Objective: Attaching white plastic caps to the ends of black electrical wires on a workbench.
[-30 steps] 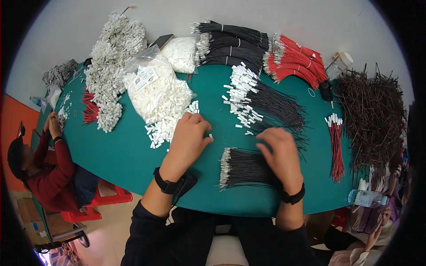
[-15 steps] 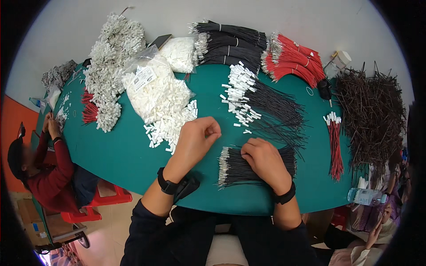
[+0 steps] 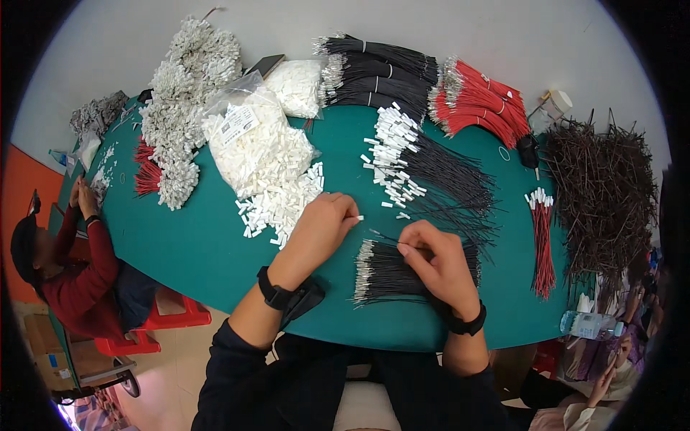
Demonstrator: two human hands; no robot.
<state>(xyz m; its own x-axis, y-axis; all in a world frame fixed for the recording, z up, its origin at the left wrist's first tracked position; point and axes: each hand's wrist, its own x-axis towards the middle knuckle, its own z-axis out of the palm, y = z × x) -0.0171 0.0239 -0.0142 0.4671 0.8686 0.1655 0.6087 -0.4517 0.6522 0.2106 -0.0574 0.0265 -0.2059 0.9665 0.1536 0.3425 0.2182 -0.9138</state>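
Note:
My left hand (image 3: 327, 224) pinches a small white connector housing (image 3: 361, 218), its end showing past the fingertips. Between the thumb and fingers of my right hand (image 3: 440, 260) is a black wire (image 3: 387, 236), its metal-tipped end pointing toward the housing. A short gap separates the two. Under my right hand lies a stack of black wires (image 3: 388, 276), their silvery terminals lined up on the left. Beyond it, a fan of black wires (image 3: 456, 169) carries white housings (image 3: 394, 140) on its left ends. Loose white housings (image 3: 277, 208) are heaped beside my left hand.
An open plastic bag (image 3: 248, 144) spills the housings. Black wire bundles (image 3: 388, 72) and red wire bundles (image 3: 485, 100) line the back. At right are a red-and-black bundle (image 3: 543, 244), a dark wire heap (image 3: 604, 190) and a bottle (image 3: 591, 325). Another person (image 3: 79, 280) sits at left.
My right hand has lifted a black wire from the stack and turned, bringing its tip toward my left hand. The white housing now shows at my left fingertips. The view has shifted slightly.

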